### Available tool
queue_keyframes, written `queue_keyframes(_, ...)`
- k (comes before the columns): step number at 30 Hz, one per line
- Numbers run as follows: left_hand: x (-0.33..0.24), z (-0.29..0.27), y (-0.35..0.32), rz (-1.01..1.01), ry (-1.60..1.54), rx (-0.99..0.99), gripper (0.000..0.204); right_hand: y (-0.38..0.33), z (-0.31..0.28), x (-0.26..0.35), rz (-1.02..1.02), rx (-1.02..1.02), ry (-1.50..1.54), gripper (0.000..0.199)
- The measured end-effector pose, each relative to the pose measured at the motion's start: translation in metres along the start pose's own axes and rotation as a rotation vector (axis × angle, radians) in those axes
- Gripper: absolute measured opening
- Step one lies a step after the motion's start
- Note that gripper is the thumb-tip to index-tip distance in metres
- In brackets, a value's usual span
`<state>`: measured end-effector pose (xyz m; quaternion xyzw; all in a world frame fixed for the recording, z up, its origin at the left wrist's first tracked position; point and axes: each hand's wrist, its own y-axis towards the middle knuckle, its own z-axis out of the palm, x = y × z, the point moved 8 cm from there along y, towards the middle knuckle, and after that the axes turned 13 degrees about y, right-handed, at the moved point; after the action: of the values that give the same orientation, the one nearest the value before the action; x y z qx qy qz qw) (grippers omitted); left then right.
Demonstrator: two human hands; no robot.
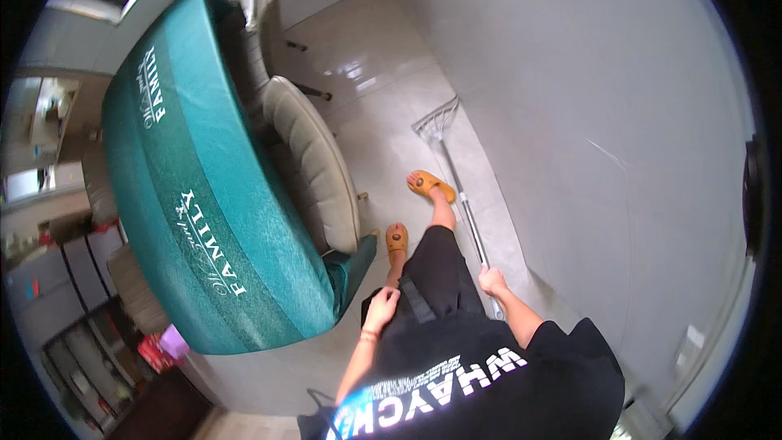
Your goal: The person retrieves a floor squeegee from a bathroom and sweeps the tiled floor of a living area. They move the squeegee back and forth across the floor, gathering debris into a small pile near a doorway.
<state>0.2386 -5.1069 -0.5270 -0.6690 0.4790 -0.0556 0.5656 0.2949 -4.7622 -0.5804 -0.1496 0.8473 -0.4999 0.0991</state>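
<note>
My right hand (492,281) grips the metal handle of a mop (464,204). The handle runs forward along the wall to the flat mop head (436,122), which rests on the pale tiled floor. My left hand (383,308) lies against my black clothing at the hip and holds nothing; its fingers are loosely curled. My feet, in orange slippers (430,184), stand on the tiles between the table and the wall.
A table with a green cloth (204,187) fills the left. A beige padded chair (314,159) is tucked against it. A light grey wall (586,114) runs along the right. Dark cabinets (90,334) stand at lower left.
</note>
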Motion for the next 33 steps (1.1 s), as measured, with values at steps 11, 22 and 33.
queue_keyframes(11, -0.046, 0.033, 0.006, 0.321, -0.103, 0.127, 0.019, -0.079, -0.009, 0.026, -0.704, -0.068, -0.048, 0.028)
queue_keyframes(22, -0.03, 0.202, 0.019, -0.15, -0.275, 0.442, 0.031, 0.004, 0.045, -0.017, -0.263, -0.018, 0.432, 0.04)
queue_keyframes(33, -0.103, 0.227, 0.152, -0.293, -0.956, 0.351, 0.035, -0.044, 0.037, 0.014, -0.335, 0.578, 1.064, 0.023)
